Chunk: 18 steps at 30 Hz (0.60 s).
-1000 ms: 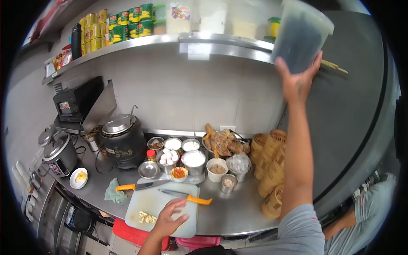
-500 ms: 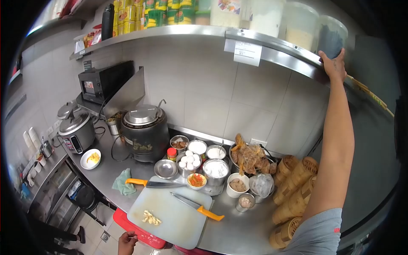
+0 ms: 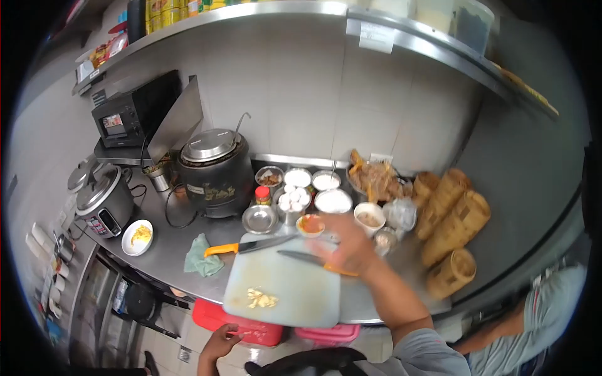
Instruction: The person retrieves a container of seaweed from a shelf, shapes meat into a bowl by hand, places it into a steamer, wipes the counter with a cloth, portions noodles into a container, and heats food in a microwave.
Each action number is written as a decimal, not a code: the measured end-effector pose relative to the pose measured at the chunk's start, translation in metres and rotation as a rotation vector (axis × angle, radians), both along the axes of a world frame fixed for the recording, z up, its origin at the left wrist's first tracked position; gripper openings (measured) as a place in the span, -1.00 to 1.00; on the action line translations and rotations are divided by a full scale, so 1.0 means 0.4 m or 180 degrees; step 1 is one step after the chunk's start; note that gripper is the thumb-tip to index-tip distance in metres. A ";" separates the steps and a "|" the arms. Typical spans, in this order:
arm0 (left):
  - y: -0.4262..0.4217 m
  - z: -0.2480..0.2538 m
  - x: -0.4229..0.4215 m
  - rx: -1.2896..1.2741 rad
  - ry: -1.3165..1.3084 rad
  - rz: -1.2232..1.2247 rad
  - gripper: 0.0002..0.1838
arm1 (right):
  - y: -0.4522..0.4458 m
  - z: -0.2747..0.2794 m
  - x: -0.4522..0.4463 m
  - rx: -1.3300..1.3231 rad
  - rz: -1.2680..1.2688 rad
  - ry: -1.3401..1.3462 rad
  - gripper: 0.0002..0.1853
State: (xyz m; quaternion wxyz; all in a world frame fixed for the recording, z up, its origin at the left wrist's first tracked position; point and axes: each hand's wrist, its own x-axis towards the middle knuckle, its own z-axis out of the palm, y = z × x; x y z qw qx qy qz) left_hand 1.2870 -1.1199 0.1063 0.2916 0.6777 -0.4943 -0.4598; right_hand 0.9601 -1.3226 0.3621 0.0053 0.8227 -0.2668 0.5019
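My right hand (image 3: 348,244) hangs over the right edge of the white cutting board (image 3: 282,282), blurred by motion, with its fingers smeared over an orange-handled knife (image 3: 301,255). My left hand (image 3: 222,341) is low in front of the counter, beside the red lid (image 3: 263,332), its fingers apart and nothing in them. Chopped pale pieces (image 3: 261,298) lie on the board. A second orange-handled knife (image 3: 222,249) rests across the board's upper left edge. The dark-filled container (image 3: 471,28) stands on the shelf, away from both hands.
Behind the board are eggs (image 3: 293,199), a bowl of red slices (image 3: 310,224) and a metal bowl (image 3: 259,219). Bamboo steamers (image 3: 456,229) stand right; a black pot (image 3: 215,175) and green cloth (image 3: 204,257) are left. Another person's arm (image 3: 495,329) shows at lower right.
My right hand has let go of the dark-filled container on the shelf and come down over the board. My left hand has moved slightly right. The view has tilted downward.
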 end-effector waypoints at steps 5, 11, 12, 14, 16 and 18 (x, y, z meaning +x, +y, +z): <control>0.051 -0.122 0.229 0.0177 -0.0320 -0.0646 -0.51 | 0.290 -0.323 0.200 0.2093 0.0206 0.0812 -0.79; 0.036 -0.093 0.368 0.0075 -0.0177 -0.0978 -0.55 | 0.458 -0.441 0.262 0.2862 -0.0244 0.0899 -0.76; 0.021 -0.068 0.376 -0.0048 -0.0137 -0.0999 -0.57 | 0.471 -0.432 0.271 0.2954 -0.0431 0.0859 -0.75; -0.025 -0.049 0.399 -0.0236 -0.0012 -0.0919 -0.62 | 0.486 -0.440 0.284 0.2892 -0.0543 0.0949 -0.75; -0.077 -0.015 0.407 -0.0516 0.0015 -0.0675 -0.61 | 0.484 -0.453 0.299 0.2790 -0.0674 0.1032 -0.74; -0.150 -0.034 0.433 -0.0708 0.0064 -0.0504 -0.64 | 0.475 -0.466 0.316 0.2898 -0.0765 0.0995 -0.75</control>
